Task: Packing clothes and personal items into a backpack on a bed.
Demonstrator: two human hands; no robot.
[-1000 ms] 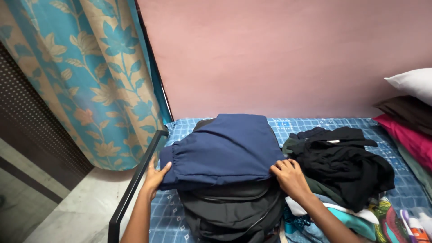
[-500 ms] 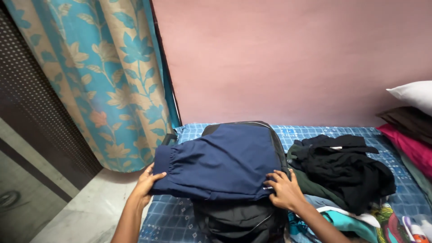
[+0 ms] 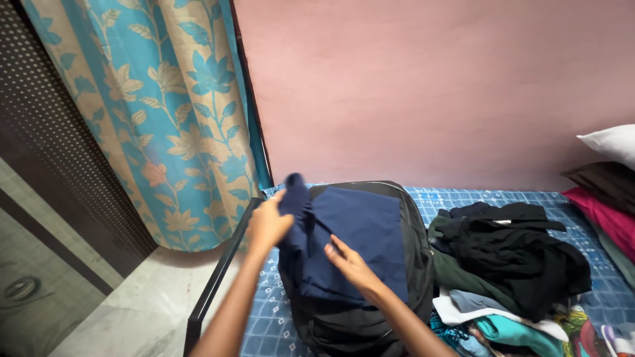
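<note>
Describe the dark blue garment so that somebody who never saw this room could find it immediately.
Start at the bed with the blue checked sheet, against the pink wall. A black backpack lies at its curtain end, and the navy garment is spread on it, held by the left hand and right hand. The neighbouring clothes pile is crumpled, mostly black.

Count, as seen from my head camera:

- My hands: two. My left hand (image 3: 268,225) is at centre left; my right hand (image 3: 348,262) is at lower centre.
- Navy blue garment (image 3: 360,238): one, centre of the frame.
- Black backpack (image 3: 417,264): one, lower centre.
- Floral curtain (image 3: 159,112): one, upper left.
- Pile of loose clothes (image 3: 509,254): one, lower right; the pieces in it cannot be counted.
- Stacked pillows and cushions at the right edge: three show, one white pillow (image 3: 612,142), one dark cushion (image 3: 605,182) and one pink cushion (image 3: 608,218).
- Blue checked bedsheet (image 3: 450,197): one.
</note>
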